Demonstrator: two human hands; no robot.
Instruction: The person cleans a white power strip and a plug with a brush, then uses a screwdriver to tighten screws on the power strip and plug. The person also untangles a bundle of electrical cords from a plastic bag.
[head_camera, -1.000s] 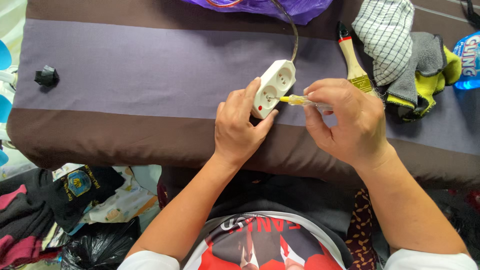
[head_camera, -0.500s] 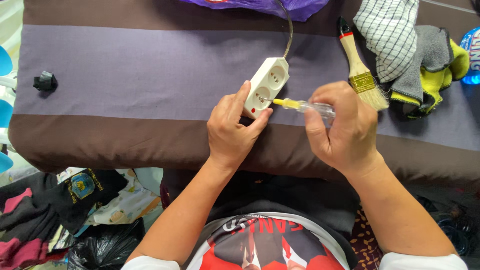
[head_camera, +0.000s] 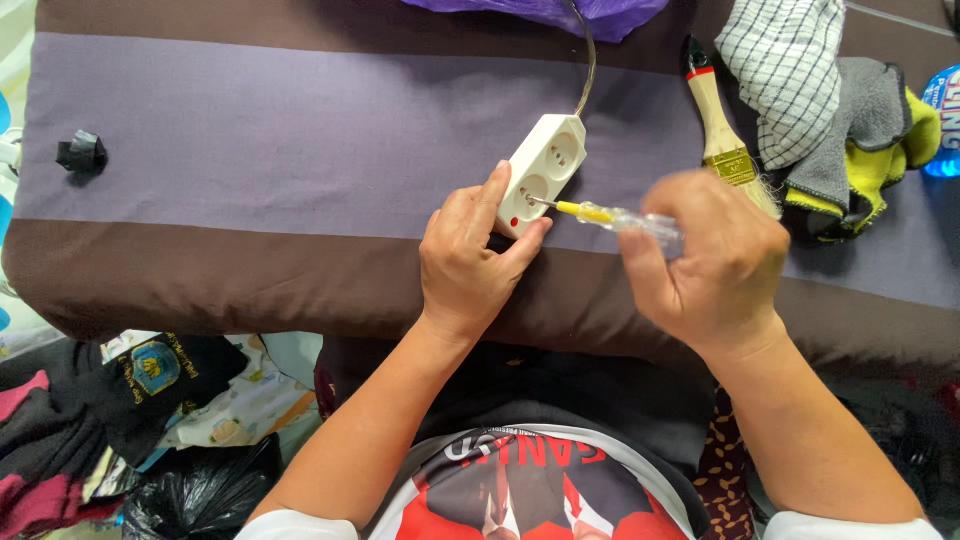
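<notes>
Left hand (head_camera: 470, 265) pinches near end of white two-socket power strip (head_camera: 540, 172) at worktop (head_camera: 250, 140) centre. Right hand (head_camera: 715, 262) closed around clear-handled tester screwdriver (head_camera: 610, 215), tip at near socket. Risk: tip slips off, strip twists under light hold.

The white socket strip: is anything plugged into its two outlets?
No plugs. Both outlets of the socket strip are bare; only the screwdriver tip, held by the right hand, pokes in.
</notes>
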